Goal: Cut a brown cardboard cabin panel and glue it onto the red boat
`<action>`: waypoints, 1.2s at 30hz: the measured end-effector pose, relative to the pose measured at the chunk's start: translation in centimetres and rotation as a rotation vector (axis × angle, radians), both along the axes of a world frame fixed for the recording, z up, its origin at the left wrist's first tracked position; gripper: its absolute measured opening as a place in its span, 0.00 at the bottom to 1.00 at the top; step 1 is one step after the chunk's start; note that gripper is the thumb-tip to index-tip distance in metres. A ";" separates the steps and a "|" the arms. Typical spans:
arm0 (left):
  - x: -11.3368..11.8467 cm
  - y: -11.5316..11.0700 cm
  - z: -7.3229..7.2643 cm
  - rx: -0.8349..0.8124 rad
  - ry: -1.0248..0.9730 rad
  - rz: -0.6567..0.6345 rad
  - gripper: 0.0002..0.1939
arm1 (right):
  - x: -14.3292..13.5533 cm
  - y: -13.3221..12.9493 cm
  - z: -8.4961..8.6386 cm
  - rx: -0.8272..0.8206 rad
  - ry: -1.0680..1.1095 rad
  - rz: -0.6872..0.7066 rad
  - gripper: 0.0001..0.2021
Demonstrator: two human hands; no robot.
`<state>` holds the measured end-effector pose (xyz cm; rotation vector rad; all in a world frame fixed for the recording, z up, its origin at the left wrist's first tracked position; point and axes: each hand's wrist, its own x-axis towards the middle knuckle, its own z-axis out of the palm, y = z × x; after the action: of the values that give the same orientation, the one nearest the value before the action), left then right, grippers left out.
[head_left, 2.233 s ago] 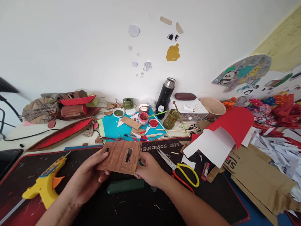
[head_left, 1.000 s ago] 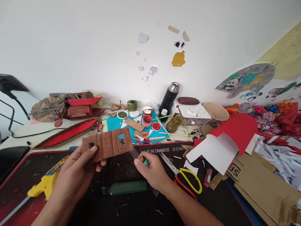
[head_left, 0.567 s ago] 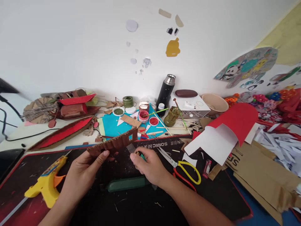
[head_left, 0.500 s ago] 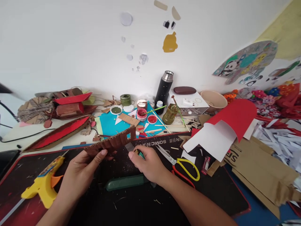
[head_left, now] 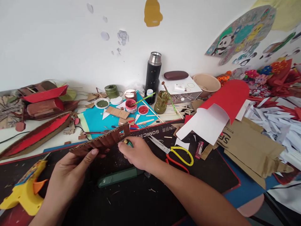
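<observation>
At far left, a yellow glue gun with an orange trigger lies on the black mat covering the near part of the bench. Behind it rests a boat-shaped piece, red inside. The left hand is clamped on the left end of a brown cardboard panel, thumb on the near face. The panel is held above the mat, tilted, corrugated edge uppermost, with a cut opening near its right end. Below, a dark green handle lies on the mat. The hands are apart; the right hand is wrapped around a small green tool, mostly hidden, beside the panel's right end. Contact between tool and panel cannot be determined. Further right lie spread scissors and a red lighter-like tube.
</observation>
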<state>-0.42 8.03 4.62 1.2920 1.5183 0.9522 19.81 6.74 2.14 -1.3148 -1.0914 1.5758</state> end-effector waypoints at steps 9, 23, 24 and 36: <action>-0.3 0.0 -0.6 -0.007 -0.023 0.017 0.28 | -0.3 0.0 0.0 -0.067 0.050 0.004 0.15; -0.8 -0.2 -1.1 0.011 -0.001 -0.036 0.20 | -0.4 0.4 0.0 -0.096 0.077 -0.022 0.15; -0.9 -0.1 -1.1 0.013 0.018 -0.035 0.21 | -0.4 0.4 0.0 -0.100 0.080 -0.022 0.15; -0.5 -0.5 -0.5 -0.018 0.017 -0.017 0.20 | -0.7 0.3 -0.3 -0.149 0.203 -0.019 0.16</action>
<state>-0.88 7.57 4.08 1.3010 1.5237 0.9170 19.14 7.02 1.87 -1.2253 -0.8481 1.7614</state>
